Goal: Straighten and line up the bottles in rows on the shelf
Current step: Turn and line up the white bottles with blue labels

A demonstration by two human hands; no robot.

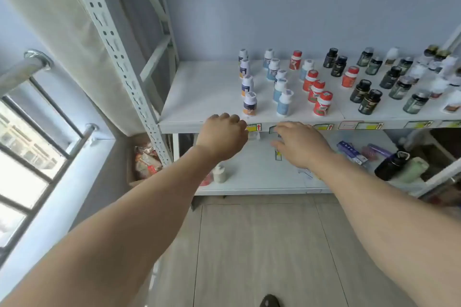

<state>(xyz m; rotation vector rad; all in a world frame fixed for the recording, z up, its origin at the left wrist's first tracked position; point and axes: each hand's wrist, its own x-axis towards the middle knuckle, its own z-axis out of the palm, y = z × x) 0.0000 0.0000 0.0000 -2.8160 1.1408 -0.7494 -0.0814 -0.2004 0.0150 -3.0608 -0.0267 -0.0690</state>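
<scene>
- We are reaching both hands toward the front edge of the shelf (199,97), where the bottles are standing in rows that run from front to back.
- Our left hand (222,138) is curling into a loose fist, its grip pressed together and holding nothing. It is hanging just before the shelf edge.
- From this hand, the front white bottle with the orange base (249,103) is lying at about 1 o'clock, near but not touching. Its long axis is upright.
- Our right hand (300,143) is flat with the fingers spread, its grip empty. The pale blue bottle (284,103) is lying at about 11 o'clock from it, and the red-capped bottle (323,103) at about 1 o'clock.
- We judge the left hand is nearer to the white row and the right hand nearer to the blue and red rows.
- The blue and red rows are bending a little; the dark bottles (370,101) further to 3 o'clock are standing more loosely.
- The shelf edge is carrying small yellow tags with red arrows (255,127); the writing on them and on the bottle labels is too blurred for reading, so we cannot tell any brand.
</scene>
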